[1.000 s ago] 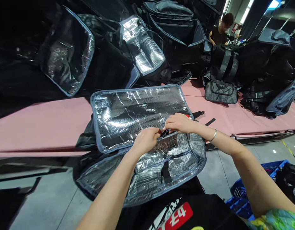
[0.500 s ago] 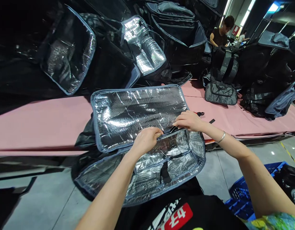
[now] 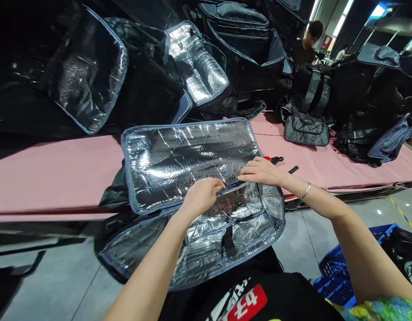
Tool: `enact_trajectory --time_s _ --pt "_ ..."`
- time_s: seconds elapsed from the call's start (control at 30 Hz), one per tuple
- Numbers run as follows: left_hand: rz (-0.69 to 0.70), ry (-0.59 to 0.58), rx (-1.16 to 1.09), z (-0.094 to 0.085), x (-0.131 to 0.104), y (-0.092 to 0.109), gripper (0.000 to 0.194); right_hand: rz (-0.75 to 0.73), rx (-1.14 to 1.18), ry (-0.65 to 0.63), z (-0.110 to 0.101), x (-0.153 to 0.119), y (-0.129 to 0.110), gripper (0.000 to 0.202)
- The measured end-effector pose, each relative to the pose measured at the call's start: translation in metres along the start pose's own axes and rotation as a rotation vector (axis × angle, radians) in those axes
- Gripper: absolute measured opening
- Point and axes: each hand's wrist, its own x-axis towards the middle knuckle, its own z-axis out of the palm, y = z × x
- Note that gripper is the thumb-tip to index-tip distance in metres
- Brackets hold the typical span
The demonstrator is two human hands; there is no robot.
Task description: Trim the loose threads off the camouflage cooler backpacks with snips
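An insulated bag [image 3: 206,228] with silver foil lining and blue-grey edge binding lies open before me. Its rectangular foil-lined lid [image 3: 189,154] is folded back onto the pink table. My left hand [image 3: 203,194] is closed, thumb and fingers pinching the bound seam where lid and body meet. Just right of it, my right hand [image 3: 262,172] rests on the same seam, fingers curled together; what they hold is hidden. A red and black piece [image 3: 273,159] shows right behind this hand. A black strap [image 3: 228,243] lies inside the bag.
The pink table [image 3: 59,174] runs across the view. Black foil-lined bags [image 3: 201,67] are piled along its back. A small camouflage bag [image 3: 306,129] sits at right, with a person [image 3: 304,49] beyond. Blue crates [image 3: 336,263] stand on the floor at lower right.
A thin dark pointed tool showed under my right fingers earlier; now it is out of sight. My right hand stays at the seam, and the view has shifted slightly.
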Motion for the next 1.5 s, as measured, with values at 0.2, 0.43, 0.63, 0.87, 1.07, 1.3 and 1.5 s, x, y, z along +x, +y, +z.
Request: enact_trajectory --time_s 0.2,0.43,0.63,0.87,1.07,1.3,1.5 --pt "-0.001 0.004 -0.004 0.000 0.000 0.001 0.031 0.011 0.057 0.001 0.004 0.000 0.002 0.031" --pt "0.018 0.021 -0.031 0.001 0.001 -0.002 0.029 0.033 0.079 0.033 0.014 -0.004 0.001 0.033" --pt "0.044 0.062 -0.084 0.005 0.001 -0.005 0.025 0.066 0.160 0.041 0.013 -0.004 0.002 0.033" --pt "0.057 0.272 -0.222 0.020 -0.007 0.000 0.024 0.101 0.347 0.178 0.012 -0.009 -0.004 0.020" --pt "0.001 0.472 -0.393 0.047 -0.044 0.004 0.029 0.235 0.444 0.252 0.035 -0.007 -0.012 0.023" --pt "-0.318 0.394 -0.976 0.052 -0.092 -0.033 0.032 0.157 0.264 0.397 0.058 -0.009 -0.027 0.030" --pt "-0.523 0.554 -1.268 0.052 -0.090 -0.052 0.049 0.200 0.199 0.447 0.060 -0.021 -0.045 0.032"
